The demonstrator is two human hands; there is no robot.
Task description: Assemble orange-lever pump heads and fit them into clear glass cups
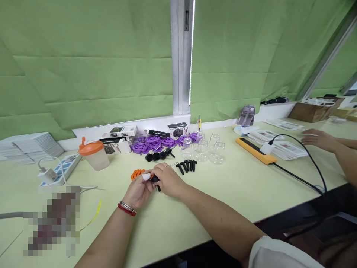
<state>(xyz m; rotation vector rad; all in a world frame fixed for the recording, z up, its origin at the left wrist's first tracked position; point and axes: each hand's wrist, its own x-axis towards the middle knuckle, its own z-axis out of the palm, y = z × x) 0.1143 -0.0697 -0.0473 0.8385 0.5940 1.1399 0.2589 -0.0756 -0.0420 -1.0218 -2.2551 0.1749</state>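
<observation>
We hold a small black part [155, 179] between both hands, left hand [138, 191] and right hand [168, 181] pinched closed on it just above the bench [223, 193]. The orange disc [137, 173] lies touching the left fingers [146, 177], on their far side.
</observation>
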